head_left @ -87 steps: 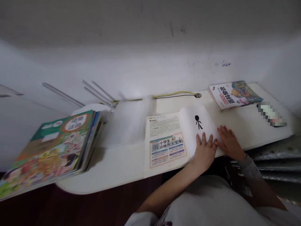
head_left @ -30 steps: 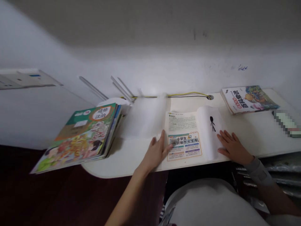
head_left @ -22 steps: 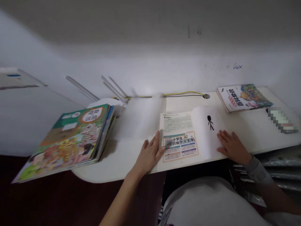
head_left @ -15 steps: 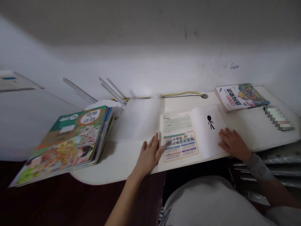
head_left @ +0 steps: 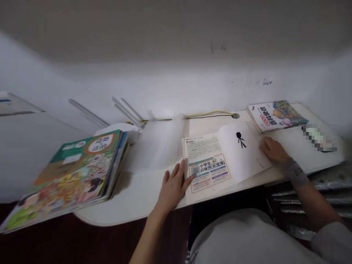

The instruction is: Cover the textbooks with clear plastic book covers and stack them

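Observation:
An open book [head_left: 203,148] lies at the desk's front edge, its left page printed with text and a coloured box. Its right side carries a white page [head_left: 231,154] with a black stick figure, its lower right part raised at a slant. My left hand [head_left: 172,185] lies flat with fingers stretched at the book's left edge, the thumb on the printed page. At the white page's right edge is my right hand [head_left: 275,151], fingers curled in against the paper and slightly blurred. Left of the book spreads a translucent whitish sheet [head_left: 159,145].
A stack of books [head_left: 79,172] overhangs the front left of the white desk [head_left: 129,209]. Behind it stand a white device and grey antennas [head_left: 128,113]. A yellow cable [head_left: 206,113] runs along the wall. Further right lie more books [head_left: 277,115] and a blurred-out phone-like object [head_left: 320,137].
My right hand has gone from lying flat on the white page to curled fingers at its edge, and that page has lifted and tilted. My left hand stays by the book. The view has shifted slightly.

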A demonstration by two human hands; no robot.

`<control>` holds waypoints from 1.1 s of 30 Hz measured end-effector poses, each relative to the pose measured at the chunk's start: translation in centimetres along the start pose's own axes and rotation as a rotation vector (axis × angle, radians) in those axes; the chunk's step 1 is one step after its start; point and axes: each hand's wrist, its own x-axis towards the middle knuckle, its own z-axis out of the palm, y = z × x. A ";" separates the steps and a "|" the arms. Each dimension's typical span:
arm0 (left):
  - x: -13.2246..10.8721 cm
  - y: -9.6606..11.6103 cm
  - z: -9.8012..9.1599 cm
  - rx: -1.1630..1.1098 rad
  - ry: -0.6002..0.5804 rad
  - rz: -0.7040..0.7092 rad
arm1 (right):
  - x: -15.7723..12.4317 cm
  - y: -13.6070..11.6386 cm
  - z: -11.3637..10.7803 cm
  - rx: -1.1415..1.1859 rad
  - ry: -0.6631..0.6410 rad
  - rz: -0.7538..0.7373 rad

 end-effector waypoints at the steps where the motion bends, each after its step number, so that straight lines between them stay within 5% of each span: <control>1: 0.0 -0.1 0.1 -0.003 0.004 0.001 | 0.2 -0.3 0.5 -0.077 -0.017 -0.032; 5: 0.0 -0.3 0.4 0.005 0.017 0.000 | 0.3 -2.1 1.6 -0.219 -0.025 -0.037; 14: 0.0 -0.4 0.6 -0.047 0.000 -0.013 | -2.5 -6.7 -0.1 0.063 -0.177 -0.237; 18: 0.0 -0.2 0.5 -0.068 -0.001 -0.026 | -5.1 -9.7 -0.4 0.438 -0.120 -0.339; 21: 0.0 -0.1 0.4 -0.073 -0.002 -0.028 | -6.0 -10.9 -0.5 0.858 -0.014 -0.187; 24: 0.0 -0.1 0.4 -0.070 -0.011 -0.040 | -5.6 -9.8 -1.4 1.146 0.089 0.042; 26: 0.0 -0.1 0.3 -0.057 -0.011 -0.041 | -5.3 -7.7 -2.4 1.141 0.140 0.143; 33: 0.4 1.6 0.1 -0.026 -0.026 0.064 | -8.2 0.8 -2.3 0.566 0.287 0.181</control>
